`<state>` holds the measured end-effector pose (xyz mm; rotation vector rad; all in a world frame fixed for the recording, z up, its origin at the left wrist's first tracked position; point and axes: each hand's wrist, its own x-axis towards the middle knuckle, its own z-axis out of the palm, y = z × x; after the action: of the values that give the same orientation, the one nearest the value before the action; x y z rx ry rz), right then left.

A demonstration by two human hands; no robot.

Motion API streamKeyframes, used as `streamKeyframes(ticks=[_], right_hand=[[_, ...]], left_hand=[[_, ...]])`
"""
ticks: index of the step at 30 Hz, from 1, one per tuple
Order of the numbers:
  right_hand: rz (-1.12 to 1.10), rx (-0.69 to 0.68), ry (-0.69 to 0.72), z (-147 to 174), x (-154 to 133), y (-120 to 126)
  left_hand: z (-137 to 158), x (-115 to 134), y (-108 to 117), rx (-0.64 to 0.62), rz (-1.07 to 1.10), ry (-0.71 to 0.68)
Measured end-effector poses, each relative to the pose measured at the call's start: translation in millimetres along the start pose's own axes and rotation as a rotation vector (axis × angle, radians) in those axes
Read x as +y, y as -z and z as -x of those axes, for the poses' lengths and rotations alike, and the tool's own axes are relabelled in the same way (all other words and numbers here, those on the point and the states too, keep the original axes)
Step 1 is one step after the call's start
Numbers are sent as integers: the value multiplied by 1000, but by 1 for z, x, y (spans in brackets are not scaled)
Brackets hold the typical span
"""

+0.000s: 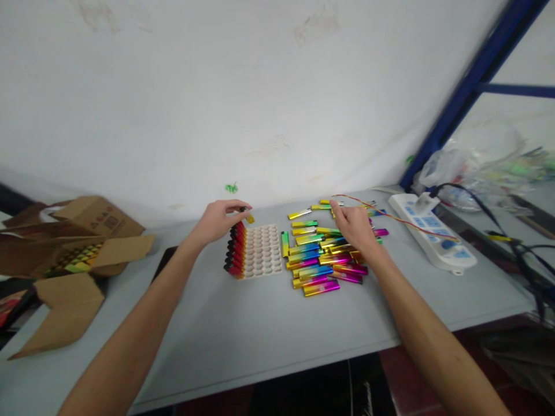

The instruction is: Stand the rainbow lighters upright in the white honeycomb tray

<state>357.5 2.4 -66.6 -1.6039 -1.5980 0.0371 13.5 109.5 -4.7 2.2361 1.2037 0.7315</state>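
My left hand (218, 221) is closed in a pinch on a lighter (249, 217), dark at one end and yellow at the other, just above the back left corner of the white tray (264, 273). The tray has rows of round holes. Red-to-yellow lighters with black tops (236, 254) stand in its left side. My right hand (354, 224) is over the back of a pile of shiny lighters (310, 254) in yellow, green, blue and pink. Its fingers are curled together beside a yellow end; what they grip, if anything, is mostly hidden.
An opened cardboard box (104, 216) with yellow-green items inside stands at the left. A white power strip (433, 231) lies at the right, with a red-yellow wire (403, 221) running to the pile. Plastic bags (459, 167) sit behind the blue frame (459, 86). A wall closes the back.
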Motion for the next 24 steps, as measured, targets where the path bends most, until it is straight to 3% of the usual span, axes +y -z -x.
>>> streamKeyframes(ticks=[3, 8, 16, 24], right_hand=[[1, 21, -5, -1, 1, 0], [-15, 21, -16, 0, 1, 2], [-114, 137, 47, 2, 7, -1], [-89, 133, 86, 0, 15, -4]], left_hand=[[-4, 1, 2, -80, -180, -9], [-11, 5, 5, -170, -241, 21], [-15, 7, 16, -292, -339, 8], [-11, 2, 16, -234, -376, -30]])
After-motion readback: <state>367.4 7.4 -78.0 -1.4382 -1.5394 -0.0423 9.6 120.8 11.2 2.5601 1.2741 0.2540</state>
